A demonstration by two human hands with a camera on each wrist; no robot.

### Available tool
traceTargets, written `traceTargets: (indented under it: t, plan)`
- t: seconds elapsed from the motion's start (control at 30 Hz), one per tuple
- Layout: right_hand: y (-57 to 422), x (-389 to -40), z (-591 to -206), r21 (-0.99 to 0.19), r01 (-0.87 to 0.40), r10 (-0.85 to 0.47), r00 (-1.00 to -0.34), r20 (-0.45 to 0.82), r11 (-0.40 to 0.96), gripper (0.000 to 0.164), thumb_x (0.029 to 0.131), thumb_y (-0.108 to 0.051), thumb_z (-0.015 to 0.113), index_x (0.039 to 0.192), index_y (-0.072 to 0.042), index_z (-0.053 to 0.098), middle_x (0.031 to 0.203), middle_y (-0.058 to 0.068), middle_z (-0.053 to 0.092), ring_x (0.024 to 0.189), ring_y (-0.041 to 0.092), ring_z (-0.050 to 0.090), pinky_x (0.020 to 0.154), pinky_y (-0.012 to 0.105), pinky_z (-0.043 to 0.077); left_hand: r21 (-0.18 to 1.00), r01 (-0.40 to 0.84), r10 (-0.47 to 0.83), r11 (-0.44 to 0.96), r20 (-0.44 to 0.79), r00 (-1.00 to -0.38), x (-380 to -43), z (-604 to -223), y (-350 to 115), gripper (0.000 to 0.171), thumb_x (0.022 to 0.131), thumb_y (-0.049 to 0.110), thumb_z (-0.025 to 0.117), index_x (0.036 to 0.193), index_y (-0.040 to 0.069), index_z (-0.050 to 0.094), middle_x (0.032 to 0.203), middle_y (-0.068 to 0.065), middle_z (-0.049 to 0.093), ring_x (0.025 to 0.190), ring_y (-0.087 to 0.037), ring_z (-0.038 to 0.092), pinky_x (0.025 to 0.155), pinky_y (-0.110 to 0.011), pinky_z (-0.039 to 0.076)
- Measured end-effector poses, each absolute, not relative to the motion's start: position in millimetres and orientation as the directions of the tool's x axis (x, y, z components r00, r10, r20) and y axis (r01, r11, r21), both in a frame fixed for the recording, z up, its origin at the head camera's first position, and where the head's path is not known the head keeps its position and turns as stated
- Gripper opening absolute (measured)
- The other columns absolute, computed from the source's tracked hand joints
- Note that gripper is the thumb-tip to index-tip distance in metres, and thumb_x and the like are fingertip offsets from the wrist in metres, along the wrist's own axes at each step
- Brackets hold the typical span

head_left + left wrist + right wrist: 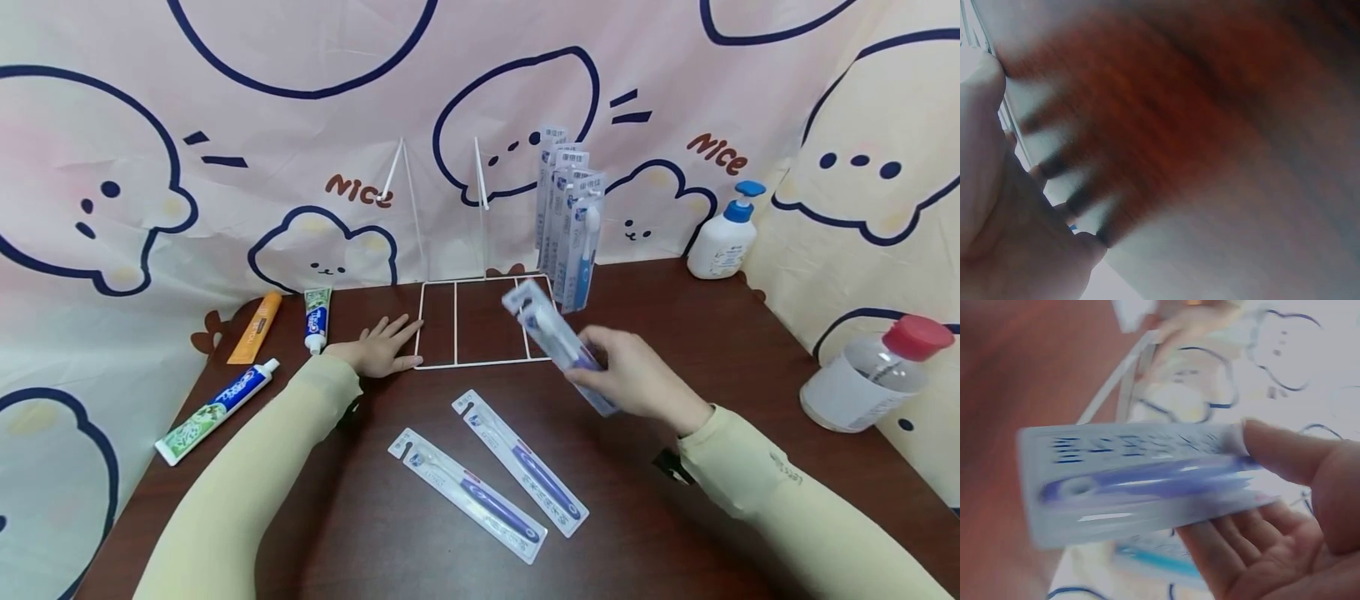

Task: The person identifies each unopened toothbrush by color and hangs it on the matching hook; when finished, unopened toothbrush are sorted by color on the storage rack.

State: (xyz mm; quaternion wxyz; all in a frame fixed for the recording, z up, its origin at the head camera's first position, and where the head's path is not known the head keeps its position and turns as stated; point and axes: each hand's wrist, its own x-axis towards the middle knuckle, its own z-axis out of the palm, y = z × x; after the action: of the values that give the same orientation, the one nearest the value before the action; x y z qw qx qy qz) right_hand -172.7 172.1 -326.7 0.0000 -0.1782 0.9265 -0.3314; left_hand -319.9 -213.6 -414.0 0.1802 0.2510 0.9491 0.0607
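Note:
My right hand (633,371) grips a packaged toothbrush (558,333) with a purple handle, thumb on one side and fingers on the other. In the right wrist view the purple handle end of that pack (1129,481) points away from the palm. My left hand (382,346) lies spread on the table, its fingertips at the left edge of a white wire rack (455,325). Several packaged toothbrushes (585,250) hang in a row at the rack's right side. Nearer me, two purple-handled toothbrush packs (525,462) (468,496) lie flat on the table.
On the left lie an orange tube (257,327), a small toothpaste tube (317,321) and a larger toothpaste tube (217,411). A white pump bottle (722,242) stands at the back right, with a red-capped clear bottle (862,383) nearer. A patterned curtain (300,167) closes the back.

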Motion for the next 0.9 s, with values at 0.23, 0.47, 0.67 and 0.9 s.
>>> traceTargets:
  t: [0.23, 0.47, 0.67, 0.9]
  plan:
    - [136.2, -187.2, -297.1, -0.74, -0.36, -0.283, -0.93, 0.235, 0.568, 0.033, 0.078, -0.029, 0.073, 0.102, -0.013, 0.058, 0.105, 0.007, 0.063, 0.086, 0.02, 0.064, 0.069, 0.043, 0.052, 0.201, 0.457, 0.499, 0.866, -0.316, -0.807, -319.9, -414.8, -213.4, 0.079, 0.09, 0.06, 0.039, 0.149, 0.018, 0.006, 0.152, -0.017, 0.002, 0.134, -0.047, 0.001, 0.098, -0.067, 0.009]
    - [108.8, -207.7, -284.1, -0.763, -0.364, -0.275, -0.928, 0.249, 0.535, 0.041, 0.078, -0.031, 0.073, 0.112, -0.013, 0.058, 0.108, 0.005, 0.062, 0.089, 0.021, 0.064, 0.068, 0.044, 0.052, 0.206, 0.455, 0.499, 0.866, -0.316, -0.807, -320.6, -412.6, -214.1, 0.079, 0.09, 0.059, 0.04, 0.149, 0.019, 0.006, 0.152, -0.017, 0.002, 0.134, -0.046, 0.001, 0.098, -0.066, 0.009]
    - [99.0, -224.5, -284.2, -0.773, -0.327, -0.257, -0.942, 0.218, 0.543, 0.044, 0.079, -0.029, 0.072, 0.117, -0.014, 0.056, 0.109, 0.004, 0.062, 0.092, 0.021, 0.063, 0.071, 0.044, 0.052, 0.217, 0.453, 0.501, 0.865, -0.314, -0.807, -320.8, -413.3, -213.9, 0.079, 0.09, 0.059, 0.04, 0.149, 0.019, 0.006, 0.152, -0.017, 0.002, 0.134, -0.046, 0.001, 0.098, -0.067, 0.009]
    - [93.0, -243.0, -291.9, -0.773, -0.264, -0.21, -0.962, 0.171, 0.577, 0.042, 0.082, -0.03, 0.069, 0.12, -0.016, 0.055, 0.111, 0.004, 0.061, 0.093, 0.02, 0.062, 0.072, 0.043, 0.052, 0.218, 0.447, 0.496, 0.868, -0.315, -0.809, -321.4, -415.4, -214.9, 0.079, 0.09, 0.059, 0.039, 0.149, 0.02, 0.007, 0.152, -0.016, 0.003, 0.134, -0.046, 0.001, 0.098, -0.067, 0.009]
